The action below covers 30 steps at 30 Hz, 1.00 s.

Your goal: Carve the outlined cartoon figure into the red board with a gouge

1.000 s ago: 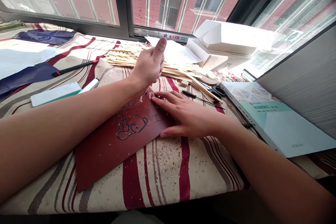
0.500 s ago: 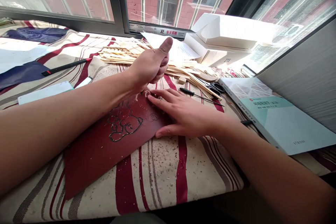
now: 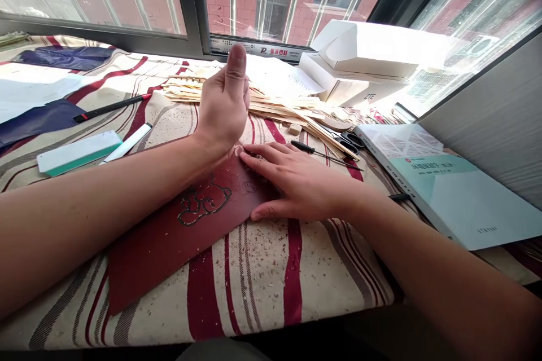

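Note:
A dark red board lies slantwise on the striped cloth, with a black-outlined, partly carved drawing on it. My left hand is closed in a fist above the board's far part, thumb pointing up. Whatever it grips is hidden behind the fist and wrist. Flat on the board's right end rests my right hand, fingers spread, thumb at the near edge. Pale shavings are scattered over the board. Just beyond my right hand lies a black-handled tool with a thin metal shaft.
Thin wooden strips are piled beyond my hands, with scissors at their right. A white box stands by the window. A book lies at right. On the left are a white-and-green block and a black pen.
My left fist has turned more upright and shifted left, its forearm now covering more of the drawing. My right hand stays in place on the board.

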Each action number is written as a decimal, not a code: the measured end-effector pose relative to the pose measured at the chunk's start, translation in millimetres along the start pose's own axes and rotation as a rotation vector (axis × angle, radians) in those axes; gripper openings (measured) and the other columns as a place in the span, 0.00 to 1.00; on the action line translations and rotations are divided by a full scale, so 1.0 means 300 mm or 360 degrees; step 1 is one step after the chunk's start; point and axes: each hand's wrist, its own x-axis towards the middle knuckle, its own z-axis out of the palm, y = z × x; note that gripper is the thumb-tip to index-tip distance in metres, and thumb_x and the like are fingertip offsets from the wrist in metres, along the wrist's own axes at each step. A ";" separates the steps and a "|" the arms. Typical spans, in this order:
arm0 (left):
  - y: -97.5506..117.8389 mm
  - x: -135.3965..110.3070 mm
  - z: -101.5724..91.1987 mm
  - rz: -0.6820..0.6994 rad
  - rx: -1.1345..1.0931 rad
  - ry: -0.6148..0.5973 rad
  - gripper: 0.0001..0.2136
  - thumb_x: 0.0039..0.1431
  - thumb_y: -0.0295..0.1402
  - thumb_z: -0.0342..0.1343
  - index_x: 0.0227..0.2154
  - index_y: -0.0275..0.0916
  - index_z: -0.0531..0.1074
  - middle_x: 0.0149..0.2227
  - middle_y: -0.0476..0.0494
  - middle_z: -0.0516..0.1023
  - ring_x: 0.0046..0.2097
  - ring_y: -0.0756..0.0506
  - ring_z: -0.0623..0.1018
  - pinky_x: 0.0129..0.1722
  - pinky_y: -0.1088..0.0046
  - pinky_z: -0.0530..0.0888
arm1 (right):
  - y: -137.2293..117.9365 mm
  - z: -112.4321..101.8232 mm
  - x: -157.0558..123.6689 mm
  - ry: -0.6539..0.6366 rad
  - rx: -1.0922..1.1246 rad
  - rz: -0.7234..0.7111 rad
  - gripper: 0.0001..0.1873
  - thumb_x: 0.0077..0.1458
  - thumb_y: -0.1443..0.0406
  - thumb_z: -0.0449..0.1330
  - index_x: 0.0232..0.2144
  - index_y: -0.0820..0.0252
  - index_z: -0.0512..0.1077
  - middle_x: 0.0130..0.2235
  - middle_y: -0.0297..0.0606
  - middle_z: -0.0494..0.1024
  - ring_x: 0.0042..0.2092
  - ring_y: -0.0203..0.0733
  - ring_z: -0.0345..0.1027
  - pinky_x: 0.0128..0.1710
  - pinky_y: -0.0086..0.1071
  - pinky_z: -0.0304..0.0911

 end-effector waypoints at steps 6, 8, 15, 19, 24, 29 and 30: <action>0.027 0.062 -0.027 -0.0442 0.0085 -0.0440 0.31 0.76 0.55 0.44 0.19 0.41 0.52 0.15 0.57 0.48 0.15 0.57 0.48 0.16 0.77 0.43 | 0.003 -0.003 0.002 -0.0008 -0.0007 0.0002 0.57 0.62 0.37 0.59 0.74 0.75 0.56 0.74 0.65 0.60 0.73 0.70 0.58 0.71 0.64 0.56; 0.022 0.053 -0.014 -0.0486 0.0178 -0.0594 0.31 0.78 0.52 0.42 0.18 0.40 0.54 0.15 0.57 0.48 0.14 0.58 0.48 0.15 0.78 0.43 | 0.003 -0.006 0.002 -0.0015 -0.0011 0.0016 0.57 0.62 0.37 0.59 0.74 0.76 0.56 0.74 0.65 0.59 0.74 0.70 0.56 0.71 0.64 0.55; 0.011 0.026 0.001 -0.0286 0.0325 -0.0546 0.31 0.77 0.45 0.50 0.15 0.40 0.54 0.14 0.57 0.52 0.14 0.58 0.51 0.15 0.80 0.47 | 0.017 0.010 0.004 -0.0020 0.0067 0.0135 0.62 0.57 0.32 0.60 0.75 0.74 0.56 0.76 0.64 0.57 0.77 0.72 0.49 0.74 0.67 0.49; 0.026 0.046 -0.029 -0.0371 0.0034 -0.0165 0.30 0.78 0.49 0.44 0.18 0.41 0.52 0.14 0.58 0.49 0.13 0.57 0.49 0.13 0.79 0.45 | 0.031 0.022 0.007 0.0016 0.0075 0.0090 0.65 0.56 0.31 0.60 0.76 0.74 0.53 0.75 0.64 0.57 0.76 0.70 0.52 0.74 0.64 0.52; 0.068 0.022 -0.020 -0.0316 -0.0022 -0.0355 0.31 0.80 0.46 0.39 0.17 0.40 0.55 0.14 0.57 0.50 0.13 0.57 0.51 0.14 0.78 0.46 | 0.027 0.017 0.012 0.0006 0.0037 0.0103 0.65 0.57 0.33 0.62 0.75 0.79 0.54 0.74 0.66 0.60 0.75 0.71 0.53 0.73 0.64 0.53; 0.081 0.037 -0.041 -0.0147 0.0068 -0.0379 0.31 0.76 0.51 0.49 0.17 0.41 0.56 0.15 0.56 0.51 0.14 0.56 0.52 0.13 0.78 0.48 | 0.019 0.010 0.011 -0.0016 0.0034 0.0125 0.64 0.57 0.33 0.62 0.74 0.79 0.55 0.74 0.66 0.59 0.75 0.70 0.53 0.74 0.64 0.52; 0.075 0.039 -0.047 -0.0160 0.0090 -0.0360 0.31 0.74 0.52 0.51 0.17 0.41 0.56 0.15 0.56 0.51 0.14 0.57 0.52 0.13 0.78 0.48 | 0.019 0.009 0.010 -0.0017 0.0034 0.0126 0.64 0.57 0.33 0.61 0.74 0.79 0.55 0.74 0.66 0.59 0.75 0.71 0.53 0.74 0.64 0.52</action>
